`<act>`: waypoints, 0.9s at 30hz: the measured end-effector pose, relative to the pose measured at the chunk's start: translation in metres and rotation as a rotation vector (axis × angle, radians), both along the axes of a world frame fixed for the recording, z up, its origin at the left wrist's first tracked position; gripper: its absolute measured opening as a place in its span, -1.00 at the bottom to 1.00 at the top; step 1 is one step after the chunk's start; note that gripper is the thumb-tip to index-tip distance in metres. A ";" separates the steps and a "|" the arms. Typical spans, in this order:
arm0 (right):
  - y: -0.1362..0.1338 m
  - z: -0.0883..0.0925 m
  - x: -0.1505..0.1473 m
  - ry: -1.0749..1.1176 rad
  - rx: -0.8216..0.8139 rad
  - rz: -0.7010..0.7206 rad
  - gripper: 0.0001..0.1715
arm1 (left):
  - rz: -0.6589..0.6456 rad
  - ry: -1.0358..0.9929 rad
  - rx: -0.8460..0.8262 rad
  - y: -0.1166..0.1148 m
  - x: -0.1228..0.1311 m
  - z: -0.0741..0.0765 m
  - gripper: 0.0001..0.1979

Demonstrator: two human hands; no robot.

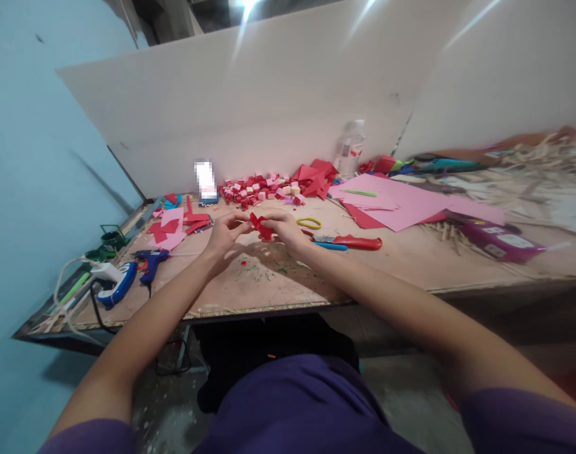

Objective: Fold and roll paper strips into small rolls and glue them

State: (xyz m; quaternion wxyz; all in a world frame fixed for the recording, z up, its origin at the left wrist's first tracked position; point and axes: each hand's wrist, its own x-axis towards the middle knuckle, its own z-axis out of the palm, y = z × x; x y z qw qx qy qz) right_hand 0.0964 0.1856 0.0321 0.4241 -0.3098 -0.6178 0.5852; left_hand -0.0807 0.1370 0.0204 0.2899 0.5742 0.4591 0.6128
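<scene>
Between my two hands, just above the bench top, is a small folded piece of red paper. The fingers of my left hand pinch its left side. My right hand grips it from the right, with the fingertips partly hidden. Beside my right hand lie yellow-handled scissors and red-handled pliers with a blue handle. Behind the hands sits a heap of small red and pink paper cubes. Cut red and pink paper pieces lie left of my left hand.
A blue glue gun and a blue-and-white power strip with cords are at left. A phone leans against the back board. A plastic bottle, pink sheets and a purple packet stand or lie to the right.
</scene>
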 end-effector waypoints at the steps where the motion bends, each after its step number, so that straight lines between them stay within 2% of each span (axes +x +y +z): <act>1: 0.000 0.000 0.000 0.003 -0.008 -0.002 -0.83 | 0.008 -0.008 0.000 0.000 0.000 0.000 -0.81; 7: 0.000 -0.002 -0.002 0.016 -0.022 -0.009 -0.83 | 0.000 -0.006 0.022 -0.003 0.001 0.002 -0.87; 20: -0.007 0.001 0.001 0.050 -0.011 0.032 -0.91 | -0.002 0.059 0.005 -0.007 0.002 0.003 -0.87; 27: -0.006 -0.001 0.000 0.027 0.026 0.002 -0.94 | -0.027 0.091 0.008 -0.004 0.000 0.000 -0.86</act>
